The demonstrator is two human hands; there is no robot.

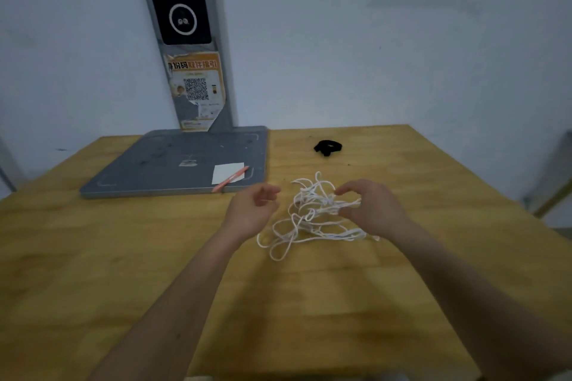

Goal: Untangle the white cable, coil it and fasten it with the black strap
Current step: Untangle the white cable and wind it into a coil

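Note:
The white cable [312, 219] lies in a loose tangle on the wooden table [93, 257], between my two hands. My left hand [252, 210] hovers just left of the tangle, fingers curled and apart, holding nothing. My right hand [368, 210] sits at the tangle's right side, thumb and fingers spread around several strands, touching them without a clear pinch. The black strap [328, 147] lies curled on the table farther back, apart from the cable.
A grey flat base [173, 161] of a standing device occupies the back left of the table, with a white paper slip [227, 172] and an orange pen [230, 183] on it. Its post [185, 40] rises against the wall. The table's right edge runs diagonally.

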